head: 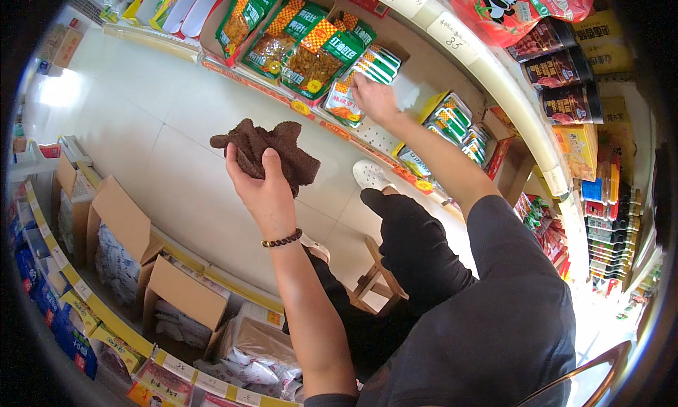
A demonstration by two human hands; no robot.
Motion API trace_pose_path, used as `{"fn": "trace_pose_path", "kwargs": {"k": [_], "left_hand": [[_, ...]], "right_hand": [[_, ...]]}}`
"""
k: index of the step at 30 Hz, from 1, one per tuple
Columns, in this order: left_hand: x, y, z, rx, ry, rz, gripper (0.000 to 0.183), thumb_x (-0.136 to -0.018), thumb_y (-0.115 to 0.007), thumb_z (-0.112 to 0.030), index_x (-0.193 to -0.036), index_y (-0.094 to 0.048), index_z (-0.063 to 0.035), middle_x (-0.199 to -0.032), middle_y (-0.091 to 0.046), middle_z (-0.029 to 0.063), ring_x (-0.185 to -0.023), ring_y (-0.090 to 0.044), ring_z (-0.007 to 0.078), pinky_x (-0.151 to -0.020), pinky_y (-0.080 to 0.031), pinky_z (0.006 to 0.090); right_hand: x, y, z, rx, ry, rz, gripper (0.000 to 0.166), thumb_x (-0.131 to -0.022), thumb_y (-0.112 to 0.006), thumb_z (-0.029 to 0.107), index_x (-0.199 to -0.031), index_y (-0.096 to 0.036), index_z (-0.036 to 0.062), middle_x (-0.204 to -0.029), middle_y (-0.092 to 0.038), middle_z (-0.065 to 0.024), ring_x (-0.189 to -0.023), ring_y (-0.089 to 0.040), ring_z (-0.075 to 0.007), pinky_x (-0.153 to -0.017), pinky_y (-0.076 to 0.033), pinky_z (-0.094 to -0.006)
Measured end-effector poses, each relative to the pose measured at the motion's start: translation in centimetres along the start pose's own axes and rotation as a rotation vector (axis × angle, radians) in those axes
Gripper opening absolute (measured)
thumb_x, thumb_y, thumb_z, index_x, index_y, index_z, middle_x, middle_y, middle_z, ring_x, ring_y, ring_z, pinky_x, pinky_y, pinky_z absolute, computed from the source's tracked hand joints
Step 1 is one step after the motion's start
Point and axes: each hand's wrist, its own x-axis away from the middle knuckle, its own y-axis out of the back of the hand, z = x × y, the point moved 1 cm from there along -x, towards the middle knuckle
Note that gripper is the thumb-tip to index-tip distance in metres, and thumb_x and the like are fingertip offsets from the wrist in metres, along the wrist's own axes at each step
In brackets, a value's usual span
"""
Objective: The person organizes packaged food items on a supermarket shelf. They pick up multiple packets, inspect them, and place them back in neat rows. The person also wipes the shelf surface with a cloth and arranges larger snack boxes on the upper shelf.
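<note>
A crumpled brown terry cloth [286,155] is gripped in my left hand [267,195], held above the tiled aisle floor. My right hand [373,97] reaches onto the low shelf, its fingers curled on the top of a row of flat white-and-green food packets [341,102]. Whether it grips one or only touches them is hard to tell, as the fingertips are partly hidden. Left of that row stand larger green pouches of pickled food [315,57] in an open carton. A second group of similar packets [450,118] sits to the right, with bare perforated shelf between.
A shelf edge with price labels [450,33] curves above my right arm, with jars [567,105] on it. Open cardboard boxes [183,293] line the opposite shelf. A small wooden stool [373,280] is under me, beside my white clog [371,175].
</note>
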Motion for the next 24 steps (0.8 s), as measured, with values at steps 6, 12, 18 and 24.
{"fn": "trace_pose_path", "kwargs": {"k": [6,12,18,24], "left_hand": [[0.5,-0.8,-0.1,0.058,0.014,0.036,0.057,-0.082,-0.057,-0.011,-0.129,-0.029,0.0043,-0.121,-0.045,0.0166,-0.107,-0.047,0.0222,-0.092,-0.038,0.0314],[0.5,-0.9,-0.2,0.071,0.002,0.028,0.058,-0.082,-0.056,-0.009,-0.130,-0.026,0.0065,-0.123,-0.043,0.0182,-0.109,-0.046,0.0231,-0.094,-0.037,0.0317],[0.4,-0.8,0.0,0.066,0.002,0.049,0.058,-0.082,-0.055,-0.009,-0.130,-0.026,0.0061,-0.124,-0.042,0.0176,-0.110,-0.045,0.0231,-0.094,-0.036,0.0322],[0.6,-1.2,0.0,0.020,-0.011,0.041,0.056,-0.083,-0.057,-0.011,-0.129,-0.029,0.0041,-0.123,-0.043,0.0163,-0.109,-0.046,0.0223,-0.093,-0.037,0.0318]], "right_hand": [[-0.2,-0.2,0.6,-0.165,-0.156,0.126,0.018,-0.079,-0.055,0.021,-0.088,-0.051,0.0056,-0.079,-0.061,-0.0145,-0.077,-0.060,-0.0299,-0.063,-0.048,-0.0401],[-0.1,-0.4,0.9,-0.072,-0.025,0.029,0.017,-0.079,-0.056,0.019,-0.088,-0.052,0.0039,-0.088,-0.059,-0.0152,-0.079,-0.059,-0.0326,-0.066,-0.048,-0.0425],[2.0,-1.9,0.3,-0.089,-0.091,0.082,0.030,-0.078,-0.057,0.021,-0.101,-0.050,0.0043,-0.100,-0.055,-0.0159,-0.097,-0.054,-0.0303,-0.079,-0.046,-0.0401],[0.0,-2.9,-2.0,0.049,-0.369,-0.010,0.077,-0.065,-0.066,0.037,-0.127,-0.034,0.0038,-0.124,-0.040,-0.0158,-0.117,-0.037,-0.0315,-0.098,-0.031,-0.0435]]}}
